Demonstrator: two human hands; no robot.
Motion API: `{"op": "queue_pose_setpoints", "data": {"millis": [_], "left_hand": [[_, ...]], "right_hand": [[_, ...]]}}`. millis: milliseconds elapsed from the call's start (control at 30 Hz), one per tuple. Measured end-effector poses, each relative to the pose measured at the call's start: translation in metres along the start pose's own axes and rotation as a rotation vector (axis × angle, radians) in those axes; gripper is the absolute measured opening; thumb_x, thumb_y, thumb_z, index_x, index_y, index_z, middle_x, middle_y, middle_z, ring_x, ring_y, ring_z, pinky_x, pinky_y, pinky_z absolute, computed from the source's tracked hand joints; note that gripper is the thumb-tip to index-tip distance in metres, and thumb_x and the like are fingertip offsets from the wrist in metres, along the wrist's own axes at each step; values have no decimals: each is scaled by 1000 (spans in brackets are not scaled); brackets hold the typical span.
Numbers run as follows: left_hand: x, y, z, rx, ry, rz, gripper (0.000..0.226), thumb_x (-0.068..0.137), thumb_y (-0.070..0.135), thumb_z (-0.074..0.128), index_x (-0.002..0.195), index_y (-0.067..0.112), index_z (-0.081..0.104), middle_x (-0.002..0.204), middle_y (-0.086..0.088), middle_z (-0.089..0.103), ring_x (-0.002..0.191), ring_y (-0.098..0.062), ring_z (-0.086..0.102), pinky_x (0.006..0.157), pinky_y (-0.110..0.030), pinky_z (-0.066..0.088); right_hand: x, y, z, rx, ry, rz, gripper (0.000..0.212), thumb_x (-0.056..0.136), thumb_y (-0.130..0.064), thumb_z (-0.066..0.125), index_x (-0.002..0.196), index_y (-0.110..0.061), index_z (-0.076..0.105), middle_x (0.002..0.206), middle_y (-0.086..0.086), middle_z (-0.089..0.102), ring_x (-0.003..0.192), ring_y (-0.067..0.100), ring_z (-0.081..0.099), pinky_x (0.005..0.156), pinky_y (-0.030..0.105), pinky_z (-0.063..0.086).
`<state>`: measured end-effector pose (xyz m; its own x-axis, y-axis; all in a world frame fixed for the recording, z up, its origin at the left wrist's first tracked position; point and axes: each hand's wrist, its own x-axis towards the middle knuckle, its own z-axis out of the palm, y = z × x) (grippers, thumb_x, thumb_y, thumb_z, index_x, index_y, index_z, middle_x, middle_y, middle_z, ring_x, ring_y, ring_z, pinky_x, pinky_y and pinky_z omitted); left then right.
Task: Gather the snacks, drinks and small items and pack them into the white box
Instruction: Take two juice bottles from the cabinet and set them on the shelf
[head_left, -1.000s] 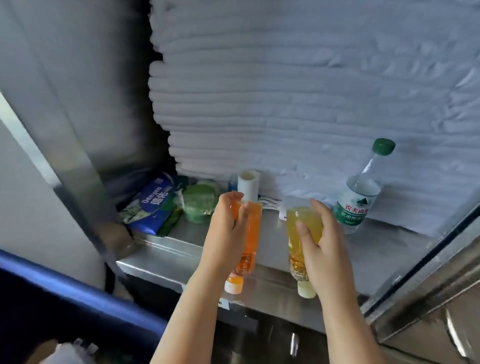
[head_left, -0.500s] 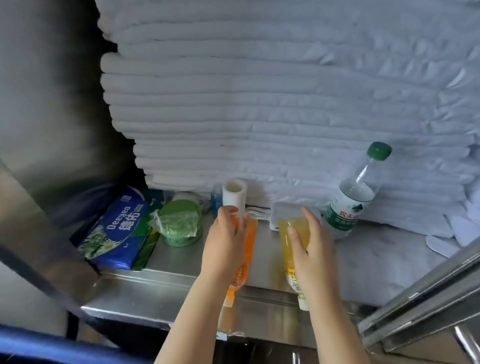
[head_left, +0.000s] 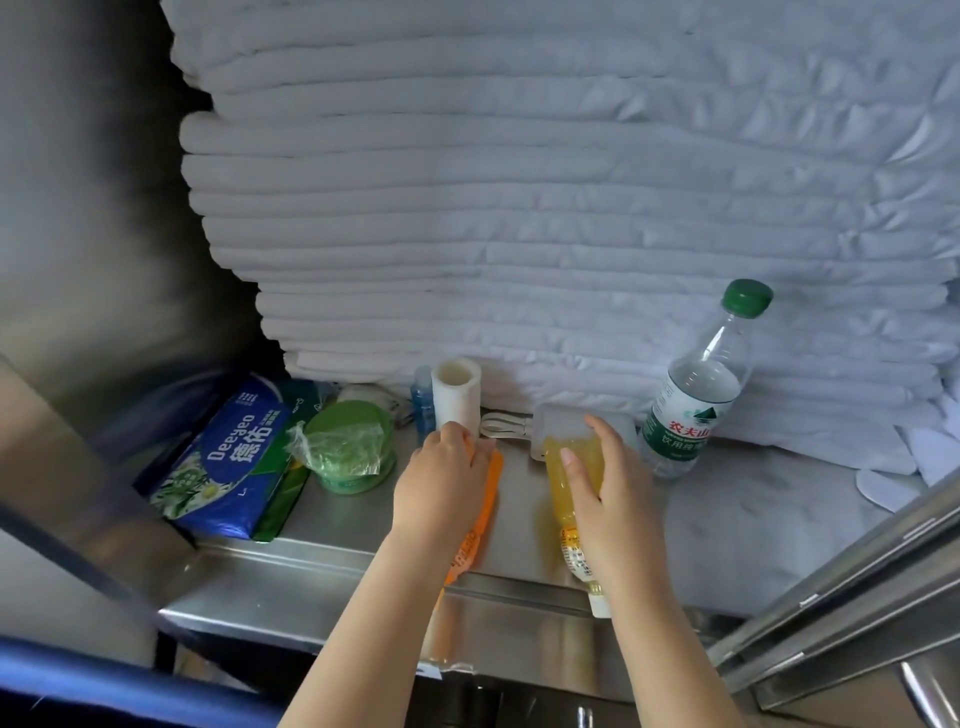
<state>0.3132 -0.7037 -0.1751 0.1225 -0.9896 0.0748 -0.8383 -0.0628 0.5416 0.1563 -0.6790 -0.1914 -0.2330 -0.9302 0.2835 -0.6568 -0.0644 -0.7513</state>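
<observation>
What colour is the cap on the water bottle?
Green; the cap shows clearly in the head view.

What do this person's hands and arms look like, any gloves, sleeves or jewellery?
The left hand and right hand are bare: no gloves, no rings, no watch or bracelet at the wrists. No sleeve is in view right down to the bottom edge of the picture. The fingernails that show look short and plain.

Orange juice pouch (head_left: 491, 486) gripped in my left hand (head_left: 441, 493), yellow juice pouch (head_left: 569, 467) in my right hand (head_left: 613, 504), caps toward me, low over the steel desk (head_left: 332, 577). Far right: water bottle (head_left: 696, 395), green cap, tilted. Left: blue Deeyeo pack (head_left: 228, 457) lying flat, plastic-wrapped green tub (head_left: 353, 447) beside it. White roll (head_left: 457, 392) upright, just beyond my left hand.
</observation>
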Motion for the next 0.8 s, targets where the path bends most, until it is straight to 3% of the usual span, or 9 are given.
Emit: {"op": "queue_pose_setpoints", "data": {"millis": [133,267,400,500,633,800], "left_hand": [[1,-2,-4,43,62,83,38,97,37,43,127,16,49,125,-5,52,115,-23,45,78,-32,43],[-7,-4,-6,18,79,226,27,95,30,45,119,21,55,119,1,55,110,-19,44,81,-34,44],[-15,-3,-3,100,83,303,28,95,28,44,121,24,54,124,7,52,113,-17,43,85,-31,42],[-16,2,-3,202,77,428,33,93,22,46,125,26,53,131,10,48,123,-14,39,95,-28,32],[-22,16,1,204,-58,679,46,87,10,51,130,26,53,133,8,50,127,-16,39,103,-28,26],[-27,18,15,218,-246,731,65,87,5,47,144,33,32,148,7,33,132,-16,32,103,-33,33]], "right_hand": [[3,1,-1,-19,-80,13,50,94,-37,50,140,-23,39,138,-1,44,129,14,38,102,26,30],[2,6,-2,1,-197,73,44,94,-33,52,137,-26,42,139,-4,41,126,10,42,91,20,30],[4,9,-10,-9,-186,81,42,94,-32,52,135,-23,45,136,-2,44,126,13,42,98,24,31],[0,12,-23,23,-172,59,38,94,-29,53,131,-23,48,131,-4,48,122,10,44,95,21,33],[-20,21,-38,92,-180,42,29,94,-28,53,122,-33,52,122,-17,52,112,-2,47,88,20,37],[-53,26,-51,120,-126,-111,28,92,-17,55,118,-26,57,124,-16,52,119,1,47,103,34,40]]}}
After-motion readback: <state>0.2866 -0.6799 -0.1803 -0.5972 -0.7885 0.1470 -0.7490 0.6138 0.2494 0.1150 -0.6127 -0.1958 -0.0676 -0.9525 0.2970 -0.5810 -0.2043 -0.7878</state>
